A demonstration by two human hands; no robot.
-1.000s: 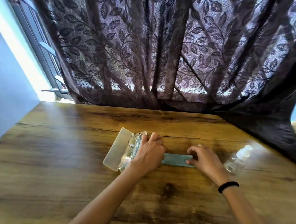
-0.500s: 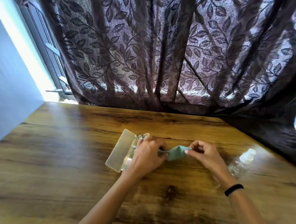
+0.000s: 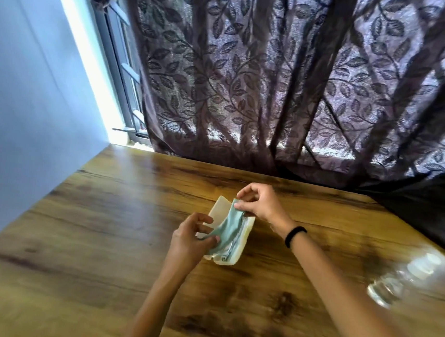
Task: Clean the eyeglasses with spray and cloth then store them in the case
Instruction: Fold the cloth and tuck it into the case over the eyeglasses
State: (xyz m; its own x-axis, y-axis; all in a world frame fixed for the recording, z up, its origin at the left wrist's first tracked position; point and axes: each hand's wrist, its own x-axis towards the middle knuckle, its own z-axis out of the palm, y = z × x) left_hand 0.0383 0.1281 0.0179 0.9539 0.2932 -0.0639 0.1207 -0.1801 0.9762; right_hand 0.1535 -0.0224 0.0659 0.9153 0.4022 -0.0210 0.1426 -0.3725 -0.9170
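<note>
An open cream plastic case (image 3: 245,230) lies on the wooden table (image 3: 101,227). A pale green cloth (image 3: 228,230) is stretched lengthwise over the case. My left hand (image 3: 190,240) pinches the cloth's near end, and my right hand (image 3: 260,203) pinches its far end. The cloth hides most of the case's inside, so the eyeglasses are not clearly visible. A clear spray bottle (image 3: 406,275) with a white cap lies blurred on the table at the right, away from both hands.
A dark lace curtain (image 3: 279,78) hangs behind the table's far edge and drapes onto the table at the right. A pale wall (image 3: 19,94) borders the table's left side, with a window frame beside it.
Both hands lifted the cloth off the table and carried it left, over the open case. The camera view swung to the left and blurred.
</note>
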